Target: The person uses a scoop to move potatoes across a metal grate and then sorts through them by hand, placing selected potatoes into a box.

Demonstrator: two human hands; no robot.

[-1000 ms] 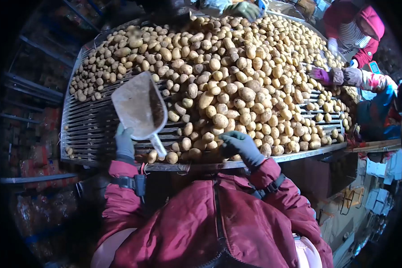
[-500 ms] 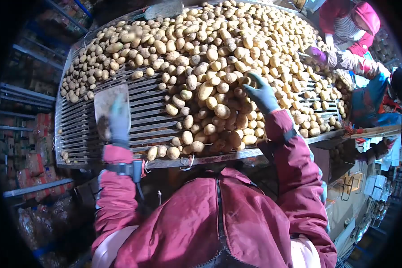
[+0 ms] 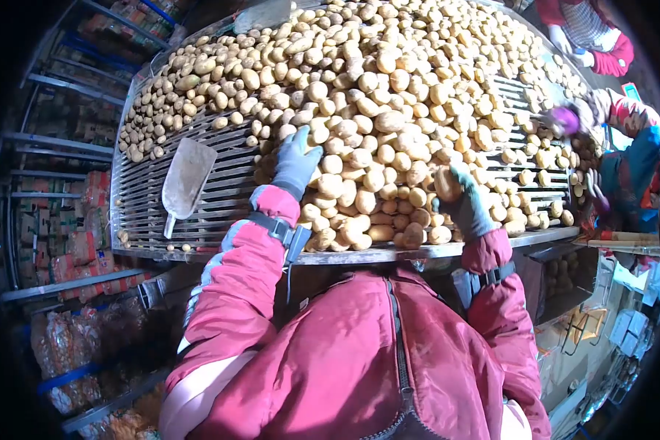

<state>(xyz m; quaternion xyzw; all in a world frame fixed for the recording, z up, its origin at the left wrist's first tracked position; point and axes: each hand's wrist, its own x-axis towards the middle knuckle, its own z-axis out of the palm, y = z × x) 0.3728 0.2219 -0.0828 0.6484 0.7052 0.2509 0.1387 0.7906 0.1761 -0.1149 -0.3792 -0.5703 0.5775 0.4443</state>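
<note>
A large heap of potatoes (image 3: pixel 389 121) covers much of the slatted metal table (image 3: pixel 143 209). My left hand (image 3: pixel 297 165), in a grey-blue glove, rests at the heap's left side with thumb and fingers apart, touching potatoes without gripping one. On the right, near the front edge, my gloved right hand (image 3: pixel 471 204) is closed around a single potato (image 3: pixel 448 185). A metal scoop (image 3: pixel 188 180) lies by itself on the bare slats to the left, its handle pointing toward me.
Across the right end, a co-worker's purple-gloved hand (image 3: pixel 562 119) reaches over the potatoes. Another person in a red sleeve (image 3: pixel 614 59) stands at the far right corner. Metal racks (image 3: pixel 66 143) with filled sacks (image 3: pixel 70 348) line the left side.
My left hand has left the scoop and moved right onto the potatoes. My right hand has come down toward the front edge and closed on a potato. The view has shifted slightly.
</note>
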